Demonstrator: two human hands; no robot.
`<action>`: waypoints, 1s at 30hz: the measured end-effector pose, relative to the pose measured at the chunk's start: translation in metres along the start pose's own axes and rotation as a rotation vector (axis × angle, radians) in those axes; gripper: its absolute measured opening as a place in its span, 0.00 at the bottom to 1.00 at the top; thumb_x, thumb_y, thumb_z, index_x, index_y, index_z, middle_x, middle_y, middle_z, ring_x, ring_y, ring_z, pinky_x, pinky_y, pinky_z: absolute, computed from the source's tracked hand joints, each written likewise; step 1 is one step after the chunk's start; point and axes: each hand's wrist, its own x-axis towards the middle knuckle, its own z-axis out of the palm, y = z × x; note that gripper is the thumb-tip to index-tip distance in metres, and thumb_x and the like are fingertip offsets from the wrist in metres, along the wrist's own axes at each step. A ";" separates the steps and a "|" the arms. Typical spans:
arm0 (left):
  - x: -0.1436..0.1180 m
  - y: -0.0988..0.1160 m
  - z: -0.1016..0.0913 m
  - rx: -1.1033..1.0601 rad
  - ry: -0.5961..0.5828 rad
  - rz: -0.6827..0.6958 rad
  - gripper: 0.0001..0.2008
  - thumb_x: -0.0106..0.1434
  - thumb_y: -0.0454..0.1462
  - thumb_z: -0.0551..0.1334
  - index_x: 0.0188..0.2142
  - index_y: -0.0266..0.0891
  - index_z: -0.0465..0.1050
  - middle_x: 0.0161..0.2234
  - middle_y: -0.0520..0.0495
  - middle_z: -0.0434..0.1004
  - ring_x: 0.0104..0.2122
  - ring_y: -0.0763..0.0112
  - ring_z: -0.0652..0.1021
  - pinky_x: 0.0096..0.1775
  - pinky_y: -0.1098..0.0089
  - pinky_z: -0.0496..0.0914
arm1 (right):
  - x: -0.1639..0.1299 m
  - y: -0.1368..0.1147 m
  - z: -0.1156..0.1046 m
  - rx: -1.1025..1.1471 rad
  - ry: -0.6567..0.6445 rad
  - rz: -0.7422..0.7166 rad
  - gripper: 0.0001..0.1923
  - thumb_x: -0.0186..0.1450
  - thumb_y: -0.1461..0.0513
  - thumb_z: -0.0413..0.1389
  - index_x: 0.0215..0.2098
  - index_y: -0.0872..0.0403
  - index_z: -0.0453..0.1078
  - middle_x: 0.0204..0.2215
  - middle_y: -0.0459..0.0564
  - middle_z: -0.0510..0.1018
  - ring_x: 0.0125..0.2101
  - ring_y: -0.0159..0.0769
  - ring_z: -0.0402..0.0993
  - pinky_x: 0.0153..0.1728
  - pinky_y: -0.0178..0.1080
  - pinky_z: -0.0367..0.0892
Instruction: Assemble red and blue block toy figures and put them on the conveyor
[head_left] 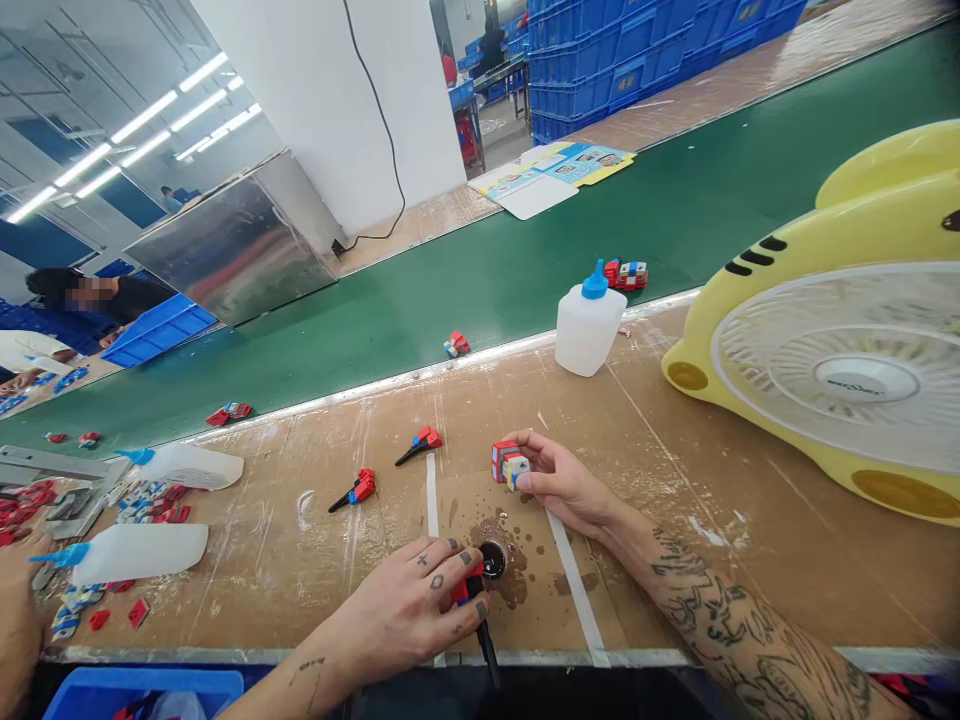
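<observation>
At the bottom left of the frame I see the rim of a blue bin (187, 682). Just right of it, at lower centre, my left hand (431, 605) curls around a red part with a black rod (463, 590), its rod pointing to the bottom edge. The red end sits right beside a small round black cup (493, 562), ringed by wet spots on the brown tabletop (645, 610). A co-worker's hand (19, 600) enters at the left edge, near two blue-nozzled bottles (142, 555) lying among loose red, white and blue pieces.

Right of centre, my right hand (562, 482) pinches a red, grey and white block (508, 464) between thumb and fingers, raised beyond the cup. Two more red parts with black rods (429, 438) lie left of it, apart from each other.

Farther off, an upright white bottle (587, 335) stands at the table's far edge, and a yellow fan (780, 400) fills the right side. Beyond runs a green conveyor belt (360, 330) carrying a few small toy pieces (456, 345) and a printed cardboard sheet (555, 178). Stacked blue crates (585, 70) rise at the top; a person (142, 298) sits upper left.
</observation>
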 end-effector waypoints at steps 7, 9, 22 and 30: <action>0.001 0.003 0.004 0.009 -0.037 0.001 0.10 0.71 0.32 0.55 0.46 0.40 0.73 0.52 0.38 0.72 0.45 0.60 0.75 0.45 0.61 0.74 | -0.003 0.001 0.002 0.013 -0.025 -0.002 0.26 0.49 0.64 0.73 0.44 0.50 0.72 0.39 0.48 0.78 0.38 0.37 0.74 0.37 0.36 0.65; 0.002 0.003 0.004 0.008 -0.032 -0.002 0.10 0.71 0.31 0.55 0.46 0.40 0.74 0.52 0.38 0.72 0.45 0.60 0.75 0.45 0.61 0.74 | -0.003 0.001 0.001 0.013 -0.026 -0.005 0.26 0.50 0.64 0.73 0.44 0.50 0.72 0.39 0.48 0.79 0.38 0.36 0.74 0.37 0.36 0.65; -0.005 -0.017 0.035 -0.795 0.600 -0.713 0.16 0.65 0.35 0.64 0.53 0.41 0.71 0.50 0.41 0.76 0.49 0.59 0.77 0.52 0.63 0.71 | -0.007 0.006 0.011 -0.028 0.024 0.006 0.32 0.46 0.58 0.76 0.47 0.51 0.75 0.44 0.52 0.80 0.45 0.43 0.74 0.48 0.42 0.65; 0.038 -0.024 0.044 -1.287 0.732 -0.855 0.21 0.62 0.40 0.68 0.54 0.38 0.74 0.45 0.42 0.80 0.45 0.59 0.79 0.49 0.65 0.73 | -0.003 0.019 0.007 -0.126 0.066 -0.088 0.33 0.47 0.55 0.76 0.49 0.50 0.73 0.45 0.53 0.80 0.46 0.45 0.75 0.49 0.44 0.67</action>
